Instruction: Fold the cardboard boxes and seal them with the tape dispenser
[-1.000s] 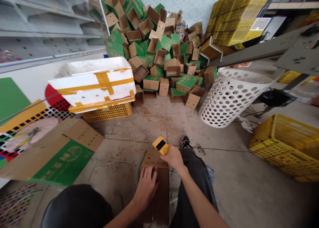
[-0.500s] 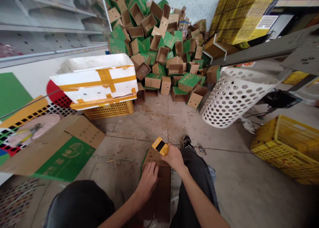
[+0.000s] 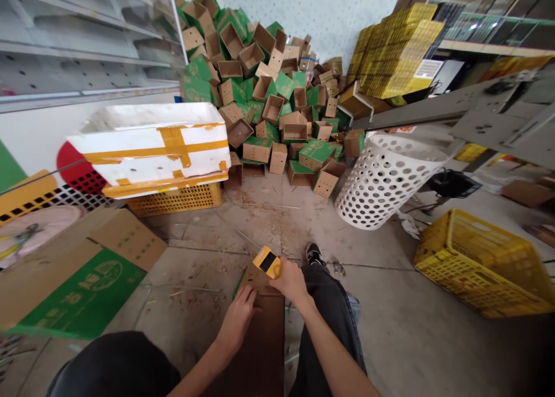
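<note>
A brown cardboard carton (image 3: 260, 351) lies flat on the concrete floor (image 3: 390, 327) at low centre, its long axis running straight away from the person, its far end just below a yellow handheld tool (image 3: 267, 262). The right hand (image 3: 291, 282) is closed around that tool, above the carton's far end. The left hand (image 3: 237, 320) sits at the carton's left edge, its fingers (image 3: 245, 304) spread and open, holding nothing visible. The right hand hides the tool's lower part, so its exact kind is hard to make out, and the bottom of the view cuts off the carton's near end.
</note>
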`<state>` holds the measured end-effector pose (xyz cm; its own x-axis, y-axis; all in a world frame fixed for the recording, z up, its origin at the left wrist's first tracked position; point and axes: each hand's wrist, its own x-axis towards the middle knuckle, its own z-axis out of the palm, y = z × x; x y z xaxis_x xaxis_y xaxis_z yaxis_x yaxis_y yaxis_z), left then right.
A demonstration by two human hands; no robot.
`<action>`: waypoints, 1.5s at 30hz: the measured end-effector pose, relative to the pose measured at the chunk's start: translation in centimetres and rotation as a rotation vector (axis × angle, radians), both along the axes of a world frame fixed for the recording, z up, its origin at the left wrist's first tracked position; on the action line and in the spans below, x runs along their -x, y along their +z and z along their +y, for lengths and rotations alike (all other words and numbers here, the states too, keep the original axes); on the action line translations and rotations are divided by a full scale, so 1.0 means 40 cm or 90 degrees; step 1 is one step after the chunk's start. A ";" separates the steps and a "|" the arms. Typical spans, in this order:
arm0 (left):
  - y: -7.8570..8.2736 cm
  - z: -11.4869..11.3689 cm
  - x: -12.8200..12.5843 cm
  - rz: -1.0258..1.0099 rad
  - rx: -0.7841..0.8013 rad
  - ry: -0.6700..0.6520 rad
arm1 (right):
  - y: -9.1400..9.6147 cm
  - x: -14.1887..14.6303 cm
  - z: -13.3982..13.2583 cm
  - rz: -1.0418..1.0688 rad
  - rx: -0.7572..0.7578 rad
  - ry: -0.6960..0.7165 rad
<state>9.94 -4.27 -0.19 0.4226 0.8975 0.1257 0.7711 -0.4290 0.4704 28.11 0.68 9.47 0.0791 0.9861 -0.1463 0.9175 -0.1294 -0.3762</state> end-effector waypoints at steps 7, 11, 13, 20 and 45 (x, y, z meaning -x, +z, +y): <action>0.048 0.019 0.006 0.058 0.101 0.048 | -0.004 0.000 -0.007 -0.007 0.013 0.008; 0.037 0.014 -0.011 0.086 0.074 0.076 | -0.010 0.007 -0.009 -0.015 0.023 0.005; 0.018 0.009 -0.016 0.092 0.042 0.073 | -0.014 0.012 -0.010 -0.022 0.027 0.005; -0.041 -0.018 -0.021 0.107 -0.122 0.053 | -0.012 0.027 -0.015 -0.048 0.027 0.009; 0.001 0.063 0.044 -0.130 0.133 0.077 | 0.005 0.035 -0.019 -0.069 0.050 0.045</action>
